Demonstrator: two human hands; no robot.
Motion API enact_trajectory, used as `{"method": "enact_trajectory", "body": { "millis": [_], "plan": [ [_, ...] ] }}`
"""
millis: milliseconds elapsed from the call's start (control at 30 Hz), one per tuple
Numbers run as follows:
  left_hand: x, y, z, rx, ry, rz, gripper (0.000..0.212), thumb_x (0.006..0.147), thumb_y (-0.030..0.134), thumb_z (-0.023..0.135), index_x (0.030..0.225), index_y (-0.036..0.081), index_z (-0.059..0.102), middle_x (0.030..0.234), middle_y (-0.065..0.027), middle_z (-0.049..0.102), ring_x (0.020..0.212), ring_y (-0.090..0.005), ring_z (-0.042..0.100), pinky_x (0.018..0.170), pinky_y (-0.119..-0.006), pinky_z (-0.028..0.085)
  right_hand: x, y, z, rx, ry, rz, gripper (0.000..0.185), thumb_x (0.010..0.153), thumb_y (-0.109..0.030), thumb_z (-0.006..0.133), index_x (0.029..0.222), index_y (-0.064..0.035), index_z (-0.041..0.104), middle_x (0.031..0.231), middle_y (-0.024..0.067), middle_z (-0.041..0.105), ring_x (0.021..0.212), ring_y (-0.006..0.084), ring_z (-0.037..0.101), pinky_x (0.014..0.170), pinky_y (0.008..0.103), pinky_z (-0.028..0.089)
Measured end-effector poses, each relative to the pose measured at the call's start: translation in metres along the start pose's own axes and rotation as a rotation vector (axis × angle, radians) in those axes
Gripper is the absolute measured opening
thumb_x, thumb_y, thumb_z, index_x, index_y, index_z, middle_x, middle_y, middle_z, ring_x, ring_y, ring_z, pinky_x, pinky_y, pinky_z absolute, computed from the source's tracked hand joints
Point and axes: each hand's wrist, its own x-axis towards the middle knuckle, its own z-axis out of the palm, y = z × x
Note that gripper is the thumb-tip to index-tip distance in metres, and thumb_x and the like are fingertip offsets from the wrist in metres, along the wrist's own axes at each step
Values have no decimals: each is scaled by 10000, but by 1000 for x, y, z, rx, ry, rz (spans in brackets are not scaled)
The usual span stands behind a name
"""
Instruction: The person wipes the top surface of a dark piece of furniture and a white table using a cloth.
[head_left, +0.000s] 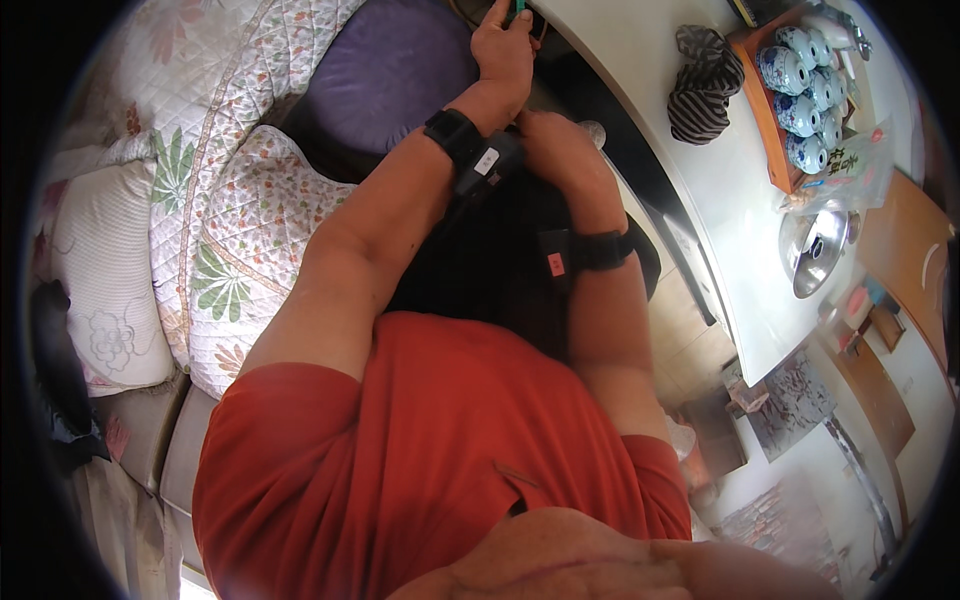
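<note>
My left hand (504, 64) is at the top edge of the view, its thumb and fingers closed around a small green object (519, 6). Most of that object lies beyond the frame, so its kind is unclear. Just below, my right hand (559, 146) is bent inward close to the left wrist. Its fingertips are hidden behind the left forearm and a strapped device, and whether it holds anything cannot be seen. Black straps with small modules circle both wrists, the left strap (454, 135) and the right strap (600, 251). Dark fabric (480, 262) covers my lap beneath the arms.
Left of my hands is a round purple cushion (390, 71), with a floral quilt (247, 195) and a pillow (112, 277) on a sofa. On the white table (720, 202) sit a striped cloth (705, 86), a wooden tray (757, 112) of blue-and-white porcelain vessels, a plastic bag (862, 169) and a metal bowl (817, 259).
</note>
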Motion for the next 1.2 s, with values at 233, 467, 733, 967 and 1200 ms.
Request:
{"method": "enact_trajectory", "body": {
  "millis": [233,467,733,967,1200],
  "plan": [
    [-4,-16,4,189,29,156,425,935,112,510,1345,15,461,1133,-164,626,1004,-197,573,829,-321,472,5,4,6,-114,-161,94,233,824,-104,512,997,-48,658,988,215,647,943,378,614,791,464,495],
    [6,-25,4,-91,35,135,430,929,106,518,1345,7,469,1097,-102,638,864,-185,579,760,-282,484,4,-1,9,-105,-25,-25,221,811,-139,543,968,-36,660,946,215,653,913,386,620,770,464,500],
    [4,-7,5,-223,0,-52,428,931,151,530,1331,7,483,966,-57,624,715,-113,526,605,-247,439,9,17,23,-62,-25,-103,213,806,-179,561,927,-30,651,921,213,652,895,390,619,751,461,501],
    [13,-14,7,-315,17,-85,422,940,124,522,1345,18,470,829,-17,588,615,-80,465,531,-230,393,0,4,13,-58,-11,-116,214,807,-197,557,904,-31,651,903,200,656,874,389,621,733,462,502],
    [2,-6,9,-26,65,-8,440,918,130,545,1343,38,477,781,-33,596,622,-101,504,540,-257,423,3,7,11,-111,-31,-76,213,817,-200,544,874,-30,660,885,198,657,857,383,627,715,452,508]
  ]
}}
